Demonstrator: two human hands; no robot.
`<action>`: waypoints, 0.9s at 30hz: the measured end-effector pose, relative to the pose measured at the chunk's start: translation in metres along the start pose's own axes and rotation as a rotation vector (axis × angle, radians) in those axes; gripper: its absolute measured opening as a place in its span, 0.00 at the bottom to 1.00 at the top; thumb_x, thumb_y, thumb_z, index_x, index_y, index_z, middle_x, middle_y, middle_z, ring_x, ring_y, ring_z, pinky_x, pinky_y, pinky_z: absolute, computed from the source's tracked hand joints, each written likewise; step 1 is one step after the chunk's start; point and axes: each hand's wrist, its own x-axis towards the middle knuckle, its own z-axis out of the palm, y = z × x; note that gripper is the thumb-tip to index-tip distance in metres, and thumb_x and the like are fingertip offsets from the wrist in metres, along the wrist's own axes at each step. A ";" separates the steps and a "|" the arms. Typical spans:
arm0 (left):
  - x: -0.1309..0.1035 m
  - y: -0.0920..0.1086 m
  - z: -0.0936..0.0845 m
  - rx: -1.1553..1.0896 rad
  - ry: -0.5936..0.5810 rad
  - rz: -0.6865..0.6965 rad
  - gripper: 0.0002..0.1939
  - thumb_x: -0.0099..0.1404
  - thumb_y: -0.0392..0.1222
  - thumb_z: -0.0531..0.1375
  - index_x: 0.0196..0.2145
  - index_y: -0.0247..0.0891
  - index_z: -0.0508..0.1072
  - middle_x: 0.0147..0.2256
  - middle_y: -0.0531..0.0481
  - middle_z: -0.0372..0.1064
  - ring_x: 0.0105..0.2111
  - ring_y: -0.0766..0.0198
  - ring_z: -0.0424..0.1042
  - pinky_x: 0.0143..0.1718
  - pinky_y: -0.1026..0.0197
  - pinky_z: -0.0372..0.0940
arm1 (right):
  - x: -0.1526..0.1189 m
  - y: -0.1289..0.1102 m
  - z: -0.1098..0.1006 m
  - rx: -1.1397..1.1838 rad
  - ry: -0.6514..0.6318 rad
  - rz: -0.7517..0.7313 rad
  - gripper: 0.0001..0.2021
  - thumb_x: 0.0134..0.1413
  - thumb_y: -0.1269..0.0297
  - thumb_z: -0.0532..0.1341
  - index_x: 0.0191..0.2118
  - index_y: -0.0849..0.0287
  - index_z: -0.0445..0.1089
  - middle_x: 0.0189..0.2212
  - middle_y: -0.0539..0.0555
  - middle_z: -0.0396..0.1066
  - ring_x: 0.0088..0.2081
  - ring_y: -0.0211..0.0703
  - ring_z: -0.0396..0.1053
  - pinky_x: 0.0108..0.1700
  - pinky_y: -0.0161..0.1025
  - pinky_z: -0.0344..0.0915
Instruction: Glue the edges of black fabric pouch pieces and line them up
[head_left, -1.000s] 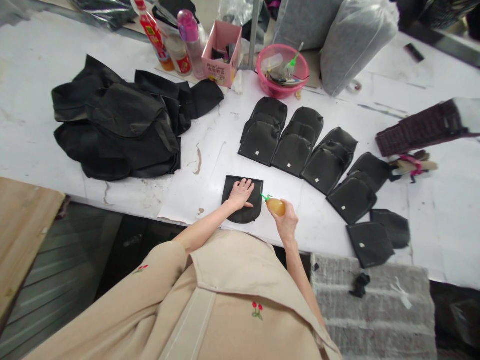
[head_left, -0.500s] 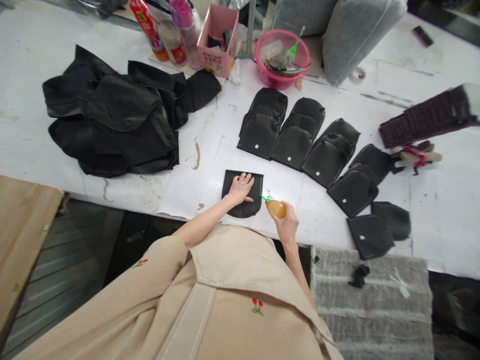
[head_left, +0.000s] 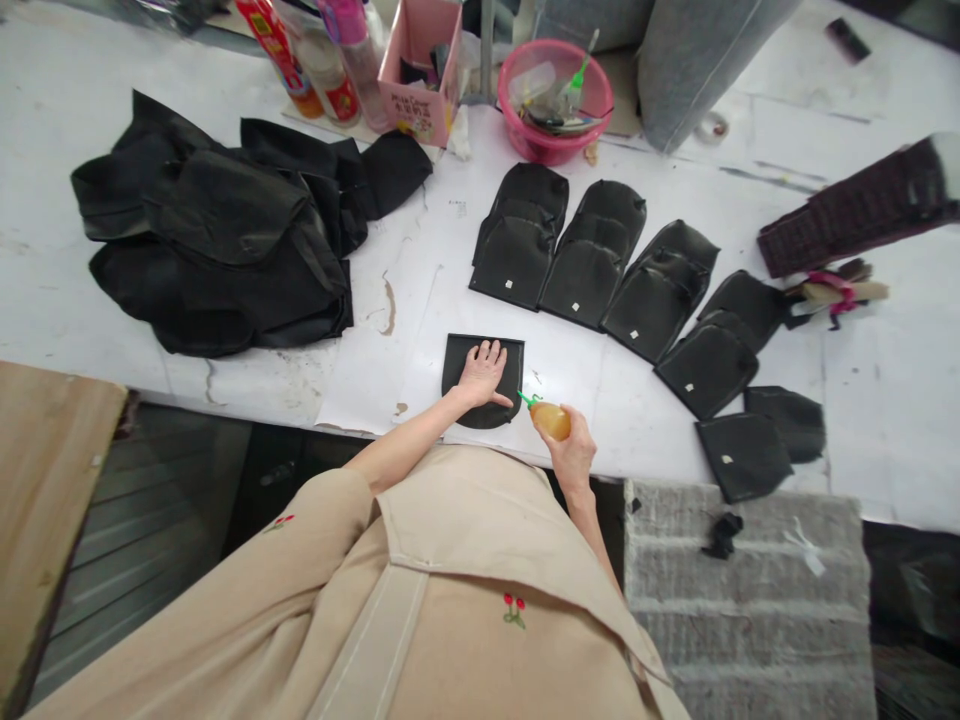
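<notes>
A black piece with a straight top edge and a rounded bottom point(head_left: 461, 385) lies on the white-covered table close to my body. Flat on top of it, fingers spread, rests my left hand point(head_left: 482, 373). My right hand point(head_left: 574, 450) is wrapped round a squeeze bottle point(head_left: 551, 421) of amber liquid. The bottle's green nozzle points left, its tip at the right edge of the black piece. I cannot tell whether the tip touches it. Similar black pieces point(head_left: 510, 270) with small white labels lie in overlapping stacks, curving away to the right.
A heap of black material point(head_left: 217, 240) covers the left of the table. At the back stand bottles point(head_left: 330, 70), a pink box point(head_left: 424, 75) and a pink basin point(head_left: 555, 105) holding tools. A dark ribbed bundle point(head_left: 855, 220) lies far right. Grey ridged cloth point(head_left: 750, 600) is below the table edge.
The view has shifted slightly. The nozzle tip sits a little lower along the right edge of the black piece. My left hand stays pressed on it.
</notes>
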 end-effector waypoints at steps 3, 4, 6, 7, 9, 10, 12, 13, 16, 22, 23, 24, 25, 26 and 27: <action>-0.001 0.003 0.002 0.018 -0.044 0.008 0.67 0.44 0.72 0.67 0.70 0.28 0.49 0.69 0.24 0.40 0.69 0.32 0.40 0.66 0.41 0.37 | -0.003 -0.002 -0.001 -0.001 0.001 0.008 0.26 0.55 0.44 0.63 0.51 0.58 0.69 0.45 0.59 0.75 0.46 0.51 0.73 0.48 0.46 0.69; -0.001 0.003 0.002 0.024 -0.054 0.011 0.68 0.44 0.72 0.67 0.70 0.28 0.48 0.69 0.24 0.39 0.69 0.33 0.39 0.67 0.41 0.37 | -0.005 -0.002 -0.001 -0.001 0.003 0.009 0.26 0.55 0.44 0.63 0.51 0.58 0.69 0.44 0.59 0.75 0.46 0.51 0.73 0.48 0.46 0.69; -0.001 0.003 0.003 0.036 -0.060 0.009 0.68 0.43 0.71 0.68 0.70 0.27 0.48 0.70 0.24 0.39 0.69 0.33 0.40 0.67 0.41 0.37 | -0.008 -0.003 -0.002 0.004 0.005 0.009 0.26 0.55 0.43 0.63 0.51 0.59 0.69 0.45 0.59 0.75 0.46 0.51 0.73 0.48 0.45 0.69; 0.000 0.003 0.004 0.043 -0.059 0.006 0.68 0.43 0.71 0.69 0.70 0.27 0.48 0.70 0.24 0.39 0.69 0.33 0.40 0.67 0.41 0.37 | -0.010 -0.004 -0.002 0.006 0.004 0.010 0.26 0.55 0.43 0.63 0.51 0.59 0.69 0.45 0.59 0.75 0.46 0.51 0.73 0.48 0.45 0.69; 0.000 0.004 0.004 0.055 -0.054 0.004 0.68 0.43 0.69 0.69 0.70 0.26 0.48 0.70 0.24 0.38 0.69 0.33 0.40 0.67 0.40 0.37 | -0.014 -0.005 -0.004 0.008 0.002 0.013 0.26 0.55 0.43 0.63 0.51 0.59 0.69 0.45 0.59 0.75 0.46 0.51 0.73 0.48 0.45 0.69; 0.000 0.004 0.005 0.061 -0.055 0.003 0.68 0.43 0.69 0.70 0.70 0.26 0.48 0.70 0.23 0.38 0.69 0.33 0.40 0.67 0.40 0.36 | -0.016 -0.005 -0.004 0.008 0.001 0.016 0.26 0.55 0.43 0.62 0.51 0.59 0.69 0.45 0.59 0.75 0.46 0.51 0.73 0.48 0.45 0.69; 0.000 0.005 0.004 0.068 -0.064 0.001 0.68 0.43 0.68 0.70 0.70 0.26 0.47 0.70 0.23 0.37 0.69 0.33 0.40 0.67 0.39 0.36 | -0.020 -0.005 -0.005 0.010 0.001 0.025 0.26 0.56 0.43 0.62 0.51 0.59 0.69 0.45 0.59 0.75 0.46 0.51 0.73 0.48 0.45 0.69; 0.000 0.005 0.004 0.070 -0.069 0.000 0.68 0.44 0.68 0.70 0.70 0.26 0.47 0.70 0.23 0.37 0.69 0.33 0.39 0.67 0.39 0.36 | -0.021 -0.006 -0.006 0.012 0.001 0.030 0.26 0.55 0.43 0.62 0.51 0.59 0.69 0.45 0.59 0.75 0.46 0.51 0.73 0.48 0.46 0.69; 0.000 0.005 0.005 0.072 -0.074 0.002 0.68 0.44 0.67 0.70 0.70 0.26 0.46 0.70 0.22 0.36 0.69 0.32 0.38 0.67 0.39 0.35 | -0.026 -0.006 -0.006 0.022 0.003 0.054 0.26 0.55 0.42 0.62 0.51 0.58 0.69 0.45 0.59 0.75 0.46 0.52 0.73 0.48 0.46 0.69; 0.002 0.003 0.009 0.077 -0.086 0.008 0.68 0.46 0.68 0.69 0.71 0.26 0.44 0.70 0.22 0.34 0.70 0.32 0.34 0.67 0.38 0.32 | -0.035 -0.007 -0.008 0.045 0.000 0.082 0.27 0.55 0.42 0.62 0.51 0.59 0.69 0.45 0.60 0.75 0.46 0.52 0.73 0.49 0.47 0.69; 0.002 0.003 0.010 0.078 -0.087 0.007 0.68 0.46 0.68 0.69 0.71 0.26 0.44 0.70 0.22 0.34 0.70 0.32 0.34 0.67 0.38 0.32 | -0.037 -0.007 -0.008 0.046 -0.003 0.086 0.27 0.55 0.42 0.62 0.51 0.59 0.70 0.45 0.60 0.75 0.45 0.52 0.73 0.48 0.47 0.69; 0.002 0.003 0.010 0.078 -0.084 0.007 0.68 0.46 0.68 0.69 0.71 0.26 0.44 0.70 0.22 0.35 0.70 0.32 0.35 0.67 0.38 0.32 | -0.039 -0.007 -0.008 0.047 -0.005 0.091 0.27 0.54 0.42 0.62 0.51 0.59 0.70 0.45 0.60 0.75 0.45 0.52 0.73 0.48 0.47 0.69; 0.002 0.003 0.010 0.078 -0.080 0.007 0.68 0.46 0.68 0.69 0.70 0.26 0.45 0.70 0.22 0.35 0.70 0.32 0.36 0.67 0.38 0.33 | -0.040 -0.007 -0.009 0.047 -0.006 0.095 0.28 0.54 0.41 0.62 0.51 0.59 0.70 0.45 0.60 0.75 0.45 0.52 0.73 0.48 0.48 0.69; 0.001 0.003 0.010 0.079 -0.076 0.008 0.68 0.46 0.68 0.69 0.70 0.26 0.45 0.70 0.23 0.35 0.69 0.32 0.36 0.67 0.38 0.33 | -0.042 -0.007 -0.009 0.046 -0.005 0.099 0.28 0.54 0.41 0.62 0.50 0.59 0.70 0.45 0.60 0.75 0.44 0.52 0.73 0.48 0.48 0.70; 0.001 0.003 0.009 0.080 -0.072 0.009 0.68 0.45 0.68 0.69 0.70 0.26 0.45 0.70 0.23 0.36 0.69 0.32 0.37 0.67 0.39 0.33 | -0.043 -0.007 -0.009 0.045 -0.003 0.103 0.29 0.54 0.40 0.62 0.50 0.59 0.70 0.44 0.60 0.75 0.44 0.52 0.73 0.48 0.48 0.70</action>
